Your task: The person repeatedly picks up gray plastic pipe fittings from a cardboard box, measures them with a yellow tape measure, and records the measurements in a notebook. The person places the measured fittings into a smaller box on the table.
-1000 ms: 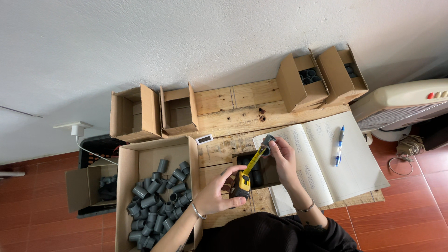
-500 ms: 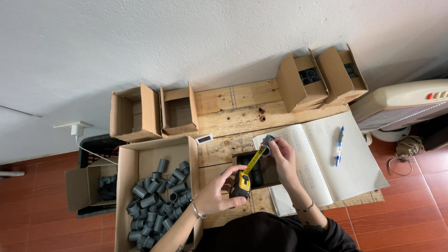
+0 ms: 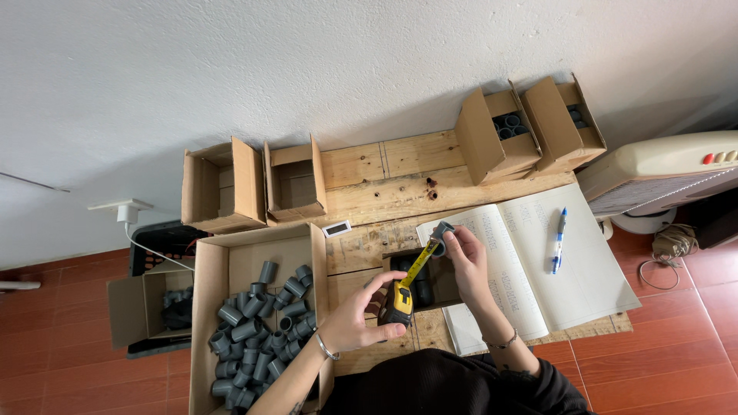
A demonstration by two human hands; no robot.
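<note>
My left hand (image 3: pixel 360 317) grips a yellow and black tape measure (image 3: pixel 399 302) over the wooden table (image 3: pixel 384 188). Its yellow blade runs up and to the right to a small grey pipe fitting (image 3: pixel 441 233). My right hand (image 3: pixel 464 257) pinches that fitting together with the blade's tip. Below both hands sits a small dark box (image 3: pixel 430 283) with dark fittings inside, partly hidden by the tape and my fingers.
A large cardboard box (image 3: pixel 206 283) of several grey fittings lies at my left. Two empty open boxes (image 3: pixel 254 184) stand behind it, two boxes with fittings (image 3: pixel 529 127) at the back right. An open notebook (image 3: pixel 538 261) with a blue pen (image 3: pixel 558 240) lies at the right. A fan heater (image 3: pixel 661 173) stands beyond.
</note>
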